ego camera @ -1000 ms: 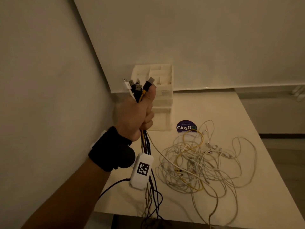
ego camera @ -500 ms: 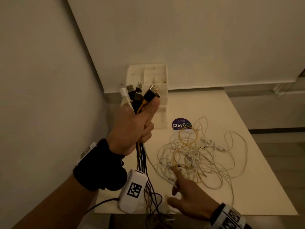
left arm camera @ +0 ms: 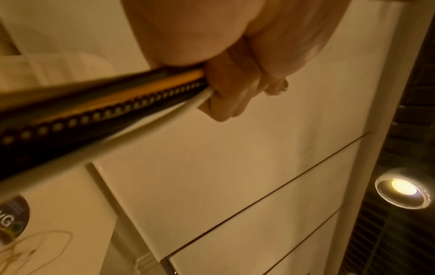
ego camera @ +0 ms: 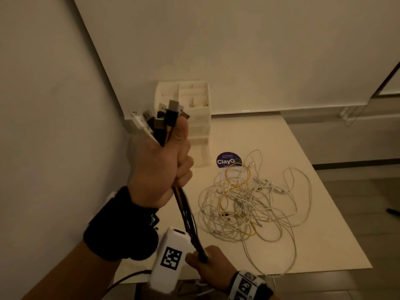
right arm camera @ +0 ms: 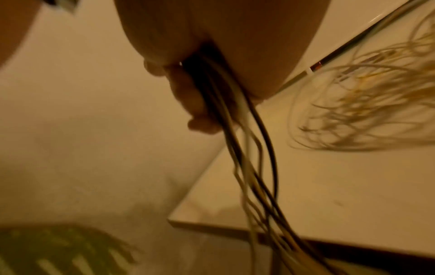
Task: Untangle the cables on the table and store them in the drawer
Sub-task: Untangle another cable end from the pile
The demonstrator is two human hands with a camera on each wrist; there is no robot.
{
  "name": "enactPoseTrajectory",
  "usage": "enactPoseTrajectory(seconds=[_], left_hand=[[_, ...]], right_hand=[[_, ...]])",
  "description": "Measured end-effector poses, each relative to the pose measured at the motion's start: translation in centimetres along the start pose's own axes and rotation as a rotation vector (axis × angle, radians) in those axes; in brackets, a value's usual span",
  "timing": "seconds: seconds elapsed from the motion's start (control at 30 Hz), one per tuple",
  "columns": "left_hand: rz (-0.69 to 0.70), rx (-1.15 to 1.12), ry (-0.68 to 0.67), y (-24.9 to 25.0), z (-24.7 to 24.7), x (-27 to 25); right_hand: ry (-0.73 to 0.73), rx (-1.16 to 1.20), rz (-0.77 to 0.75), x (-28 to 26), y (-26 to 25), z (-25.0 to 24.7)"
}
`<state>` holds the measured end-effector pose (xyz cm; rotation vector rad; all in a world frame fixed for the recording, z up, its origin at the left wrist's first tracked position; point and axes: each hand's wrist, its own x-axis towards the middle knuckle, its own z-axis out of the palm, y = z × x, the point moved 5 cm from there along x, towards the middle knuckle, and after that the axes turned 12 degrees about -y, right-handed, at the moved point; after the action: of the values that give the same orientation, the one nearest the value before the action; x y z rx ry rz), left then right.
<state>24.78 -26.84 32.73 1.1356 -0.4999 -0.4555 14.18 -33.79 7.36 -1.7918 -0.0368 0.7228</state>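
My left hand (ego camera: 161, 167) is raised above the table's left side and grips a bundle of black, yellow and white cables (ego camera: 186, 213), their plugs (ego camera: 166, 118) sticking up above the thumb. The left wrist view shows those cables (left arm camera: 98, 104) leaving the curled fingers (left arm camera: 233, 87). Lower down, near the table's front edge, my right hand (ego camera: 207, 263) grips the same bundle, and the strands (right arm camera: 247, 148) hang from it past the edge. A tangle of white and yellow cables (ego camera: 249, 202) lies on the table (ego camera: 324, 245). A white drawer unit (ego camera: 194, 118) stands at the back.
A round blue ClayGo sticker (ego camera: 228, 160) lies on the table in front of the drawer unit. Walls close in on the left and behind. The table's front edge (right arm camera: 223, 227) is just below my right hand, with floor beyond on the right.
My right hand came in from the lower right, went from reaching over the table to gripping the bundle below my left hand. The left hand still holds the bundle up.
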Motion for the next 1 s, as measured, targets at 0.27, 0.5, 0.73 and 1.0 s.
enactPoseTrajectory(seconds=[0.27, 0.5, 0.73, 1.0], left_hand=[[0.060, 0.050, -0.054, -0.2, 1.8, 1.0], [-0.030, -0.066, -0.009, -2.8, 1.9, 3.8], [-0.128, -0.641, -0.371, -5.4, 2.3, 4.5], [-0.179, -0.714, -0.321, -8.5, 3.1, 5.8]], right_hand=[[0.006, -0.023, 0.140, 1.3, 5.5, -0.6], [-0.084, -0.073, 0.257, -0.5, 5.8, -1.3], [-0.180, -0.243, 0.131, -8.3, 5.8, -10.6], [0.407, -0.165, 0.290, -4.4, 8.1, -29.0]])
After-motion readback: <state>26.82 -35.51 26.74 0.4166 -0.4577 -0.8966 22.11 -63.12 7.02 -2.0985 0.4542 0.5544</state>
